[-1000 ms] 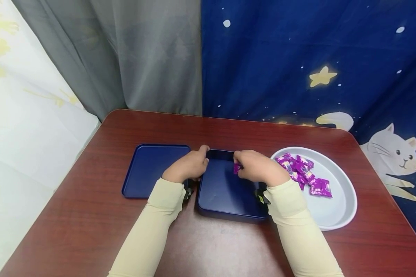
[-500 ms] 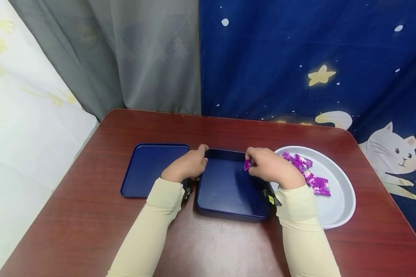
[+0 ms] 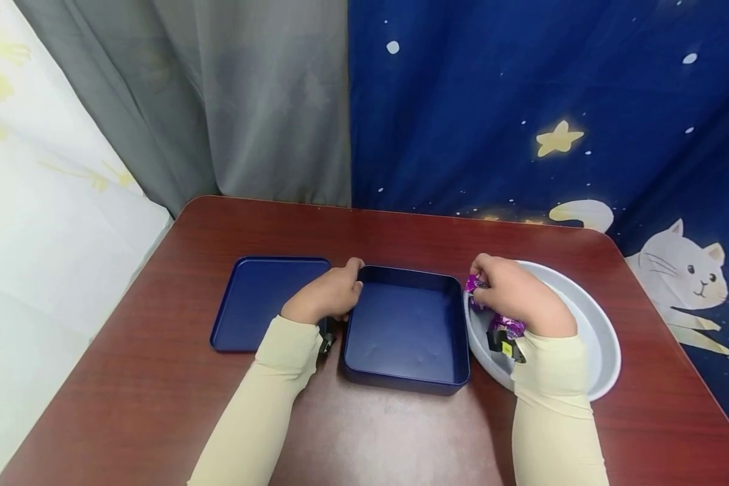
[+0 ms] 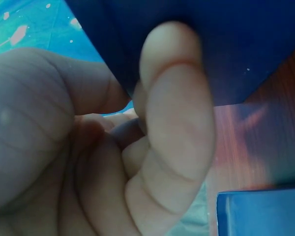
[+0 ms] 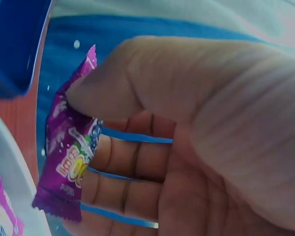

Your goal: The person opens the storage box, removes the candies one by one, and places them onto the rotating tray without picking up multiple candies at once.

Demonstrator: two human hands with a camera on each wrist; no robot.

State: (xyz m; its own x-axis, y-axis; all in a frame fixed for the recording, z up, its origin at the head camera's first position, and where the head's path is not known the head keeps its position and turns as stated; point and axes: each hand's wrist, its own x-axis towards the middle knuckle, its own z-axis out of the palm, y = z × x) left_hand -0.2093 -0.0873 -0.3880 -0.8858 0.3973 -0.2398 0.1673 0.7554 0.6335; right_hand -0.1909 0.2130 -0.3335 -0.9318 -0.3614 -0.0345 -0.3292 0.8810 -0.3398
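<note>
My right hand point(image 3: 522, 297) pinches a purple wrapped candy point(image 5: 71, 152) between thumb and fingers, over the left rim of a white oval tray point(image 3: 610, 358). The candy's wrapper has crimped ends and a berry picture. Under this hand and wrist another purple candy point(image 3: 507, 327) shows in the tray; the hand hides the others. With thumb and curled fingers, my left hand point(image 3: 327, 293) grips the left wall of a square dark blue box point(image 3: 407, 331). This box stands without its lid, its bare floor facing up. In the left wrist view a fingertip presses the box wall point(image 4: 236, 59).
A flat dark blue lid point(image 3: 261, 304) lies left of the box, partly behind my left hand. The reddish-brown wooden table point(image 3: 389, 439) holds everything. Behind it hang a grey curtain point(image 3: 279, 101) and a starry blue curtain point(image 3: 462, 101).
My right hand has moved right, from above the box to the white tray, with a candy still in its fingers. The left hand has stayed at the box wall.
</note>
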